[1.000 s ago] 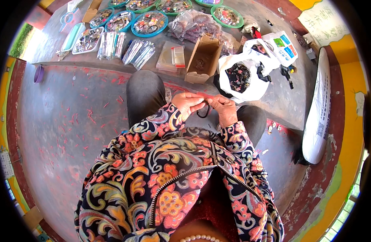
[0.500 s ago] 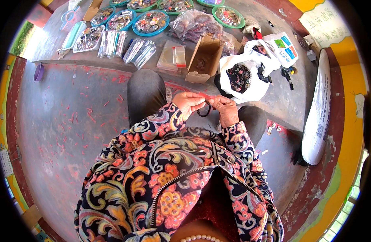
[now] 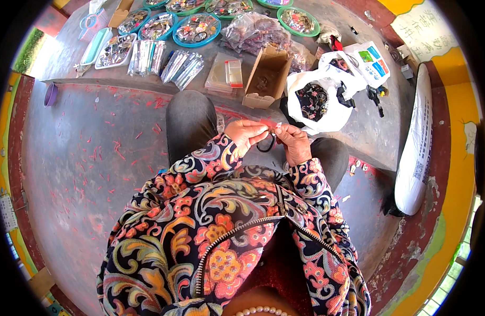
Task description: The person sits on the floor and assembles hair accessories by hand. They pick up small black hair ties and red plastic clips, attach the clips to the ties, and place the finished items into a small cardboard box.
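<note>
A grey concrete floor (image 3: pixel 90 174) flecked with red scraps spreads round the seated person, and a raised concrete ledge (image 3: pixel 369 131) crosses the top of the view; a long white sack (image 3: pixel 419 152) leans at the right against the yellow wall. The person's patterned jacket (image 3: pixel 216 231) fills the lower middle, with both forearms coming up over the grey-trousered knees. On the ledge stand round blue and green trays (image 3: pixel 198 29) full of small dark pieces, a bundle of clear packets (image 3: pixel 163 60), an open cardboard box (image 3: pixel 266 76) and a white plastic bag (image 3: pixel 313 102) with dark rings showing in its mouth. Between the knees the left hand (image 3: pixel 248 134) and the right hand (image 3: pixel 295 142) meet, fingertips all but touching. Both are closed in a pinch on a small red and white tag (image 3: pixel 271 125), and a black elastic loop (image 3: pixel 266 145) hangs just under it, between the two hands. Against the two earlier views, little has moved: the hands sit in the same place over the lap, the loop still dangles beneath them, and only the fingers have drawn a shade closer over the tag. That suggests fine finger work on one piece, the tag being fixed onto the loop, and it looks unfinished, since neither hand has let go or turned toward the bag or box.
</note>
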The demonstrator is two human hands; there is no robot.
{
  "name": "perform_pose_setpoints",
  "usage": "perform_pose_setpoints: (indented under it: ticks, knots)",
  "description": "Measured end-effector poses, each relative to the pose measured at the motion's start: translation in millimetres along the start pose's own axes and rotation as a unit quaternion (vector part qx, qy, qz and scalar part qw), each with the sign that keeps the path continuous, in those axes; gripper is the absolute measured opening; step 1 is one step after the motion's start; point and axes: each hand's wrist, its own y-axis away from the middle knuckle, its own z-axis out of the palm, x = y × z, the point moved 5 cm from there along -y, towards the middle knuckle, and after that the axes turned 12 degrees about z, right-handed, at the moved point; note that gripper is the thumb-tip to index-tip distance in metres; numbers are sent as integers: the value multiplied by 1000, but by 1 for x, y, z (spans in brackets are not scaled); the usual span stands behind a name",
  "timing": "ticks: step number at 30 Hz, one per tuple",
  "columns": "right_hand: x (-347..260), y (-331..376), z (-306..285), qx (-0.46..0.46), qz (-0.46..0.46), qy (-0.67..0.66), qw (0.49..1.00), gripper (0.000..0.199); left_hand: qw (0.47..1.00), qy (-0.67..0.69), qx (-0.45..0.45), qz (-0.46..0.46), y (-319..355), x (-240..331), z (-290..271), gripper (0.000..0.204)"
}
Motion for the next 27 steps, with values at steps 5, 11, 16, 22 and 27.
perform_pose_setpoints:
  ticks: [5, 11, 16, 22, 27]
  knots:
    - [9, -4, -7, -4, 49, -39, 998, 10, 1000, 12, 2, -4, -3, -2, -1, 16]
    - [20, -12, -15, 20, 52, 11, 998, 12, 1000, -1, 19, -3, -3, -8, -12, 16]
    - [11, -11, -17, 108, -16, 247, 963, 14, 998, -40, 42, 14, -4, -9, -16, 15]
    - [-39, 22, 21, 209, -253, 398, 857, 9, 987, -115, 96, 58, -5, -9, -18, 14]
    - [-43, 31, 49, 154, -361, 496, 774, 9, 985, -148, 70, 54, -1, -6, -1, 14]
